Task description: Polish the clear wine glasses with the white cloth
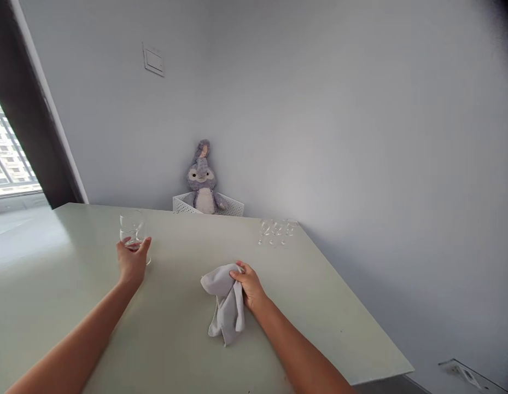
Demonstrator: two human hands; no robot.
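On the left side of the pale table, my left hand [133,262] is wrapped round the lower part of a clear glass [132,223], which stands upright. A rounded glass edge shows just right of that wrist. Nearer the middle, my right hand [249,283] pinches a light grey cloth [227,306] by its upper right part, and the rest of the cloth hangs in loose folds. The cloth and the glass are well apart.
Several clear stemmed glasses [277,229] stand at the table's back right corner. Behind the back edge, a grey plush toy [204,186] sits in a white basket [236,207]. The table's [175,339] right edge runs beside the wall.
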